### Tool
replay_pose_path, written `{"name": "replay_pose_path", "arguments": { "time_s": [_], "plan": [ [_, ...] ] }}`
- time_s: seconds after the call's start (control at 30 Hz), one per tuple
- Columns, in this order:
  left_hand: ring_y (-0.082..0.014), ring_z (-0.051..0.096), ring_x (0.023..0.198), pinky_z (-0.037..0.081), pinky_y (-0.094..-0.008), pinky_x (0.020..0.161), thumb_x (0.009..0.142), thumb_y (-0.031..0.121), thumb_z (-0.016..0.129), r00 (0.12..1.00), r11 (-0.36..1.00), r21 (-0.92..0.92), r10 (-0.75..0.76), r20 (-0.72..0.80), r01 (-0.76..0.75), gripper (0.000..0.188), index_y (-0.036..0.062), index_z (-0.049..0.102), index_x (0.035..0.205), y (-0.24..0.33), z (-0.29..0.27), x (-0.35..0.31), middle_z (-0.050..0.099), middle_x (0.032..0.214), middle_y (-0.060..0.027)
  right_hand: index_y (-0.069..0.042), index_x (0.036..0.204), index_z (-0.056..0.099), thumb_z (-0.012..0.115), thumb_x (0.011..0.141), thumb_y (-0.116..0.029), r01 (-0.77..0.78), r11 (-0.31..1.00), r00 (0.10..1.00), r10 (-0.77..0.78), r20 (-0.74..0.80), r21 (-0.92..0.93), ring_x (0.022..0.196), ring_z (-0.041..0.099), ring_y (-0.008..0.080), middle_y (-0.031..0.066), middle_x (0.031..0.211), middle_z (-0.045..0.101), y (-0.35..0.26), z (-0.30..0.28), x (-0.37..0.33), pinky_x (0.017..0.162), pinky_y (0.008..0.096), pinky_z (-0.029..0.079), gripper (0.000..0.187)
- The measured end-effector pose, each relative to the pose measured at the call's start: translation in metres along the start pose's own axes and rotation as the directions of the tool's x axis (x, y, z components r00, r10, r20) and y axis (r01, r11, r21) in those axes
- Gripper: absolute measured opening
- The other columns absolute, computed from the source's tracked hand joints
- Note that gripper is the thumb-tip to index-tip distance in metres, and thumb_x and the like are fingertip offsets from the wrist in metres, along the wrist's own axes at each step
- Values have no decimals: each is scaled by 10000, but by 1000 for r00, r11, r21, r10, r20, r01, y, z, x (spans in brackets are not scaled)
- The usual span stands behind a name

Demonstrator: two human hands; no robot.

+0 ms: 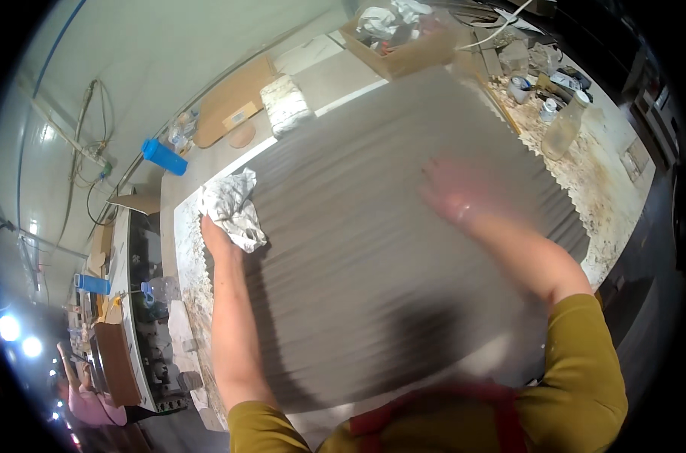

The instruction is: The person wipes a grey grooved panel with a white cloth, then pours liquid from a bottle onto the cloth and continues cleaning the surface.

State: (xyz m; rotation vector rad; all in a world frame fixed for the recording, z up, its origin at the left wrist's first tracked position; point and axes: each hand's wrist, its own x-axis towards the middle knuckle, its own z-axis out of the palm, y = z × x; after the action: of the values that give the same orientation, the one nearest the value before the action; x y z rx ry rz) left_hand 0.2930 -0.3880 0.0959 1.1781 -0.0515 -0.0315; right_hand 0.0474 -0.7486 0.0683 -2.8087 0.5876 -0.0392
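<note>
A broad grey-brown panel [358, 249] with a finely ridged surface and wavy, scalloped side edges lies in front of me. My left hand [218, 235] is at its left edge, closed on a crumpled white cloth [233, 208] that hides most of the fingers. Over the right half of the panel is my right hand [464, 189], smeared by motion. Its fingers look stretched out and apart, with nothing seen in them; whether the palm touches the surface I cannot tell.
Past the panel's far edge lie a folded white cloth [285, 106], a blue bottle [164, 156] and a cardboard box [396, 60] with rags. At right stand a clear bottle [566, 127] and small jars [519, 90] on the stained tabletop [618, 177]. Another person [92, 400] is far left.
</note>
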Motion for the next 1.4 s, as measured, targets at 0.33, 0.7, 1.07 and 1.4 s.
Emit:
{"name": "replay_pose_path", "arguments": {
  "time_s": [0.33, 0.7, 1.07, 1.4],
  "plan": [
    [-253, 550, 835, 420, -366, 784, 950, 201, 414, 825, 533, 754, 565, 19, -383, 315, -65, 576, 996, 21, -49, -2, 598, 912, -162, -173, 1372, 405, 510, 873, -475, 248, 968, 967, -251, -54, -45, 1352, 307, 321, 127, 1441, 365, 52, 27, 14, 1111, 522, 154, 592],
    [-385, 500, 1125, 390, -463, 962, 914, 193, 453, 858, -262, 879, 232, 457, -398, 367, -89, 551, 1127, -123, 31, 7, 530, 1217, -262, -136, 1357, 412, 540, 868, -437, 299, 953, 952, -301, -58, -50, 1353, 293, 341, 170, 1430, 359, 71, 43, 13, 1101, 503, 181, 587],
    [-389, 479, 1174, 383, -454, 970, 895, 199, 494, 662, 519, 617, -123, 739, -592, 448, -31, 451, 1277, -172, 261, -40, 495, 1280, -242, -53, 1380, 363, 577, 873, -302, 256, 967, 959, -252, -127, 16, 1324, 342, 354, 194, 1398, 396, 40, 22, 33, 1087, 420, 272, 604],
    [-368, 371, 1291, 302, -481, 1057, 911, 309, 486, 832, -95, 871, 260, 490, -483, 526, 18, 410, 1342, -83, 3, 75, 399, 1395, -215, -117, 1253, 529, 645, 800, -248, 297, 923, 941, -239, -240, 244, 1158, 476, 366, 178, 1246, 504, -45, 37, 153, 973, 424, 391, 485]
  ]
}}
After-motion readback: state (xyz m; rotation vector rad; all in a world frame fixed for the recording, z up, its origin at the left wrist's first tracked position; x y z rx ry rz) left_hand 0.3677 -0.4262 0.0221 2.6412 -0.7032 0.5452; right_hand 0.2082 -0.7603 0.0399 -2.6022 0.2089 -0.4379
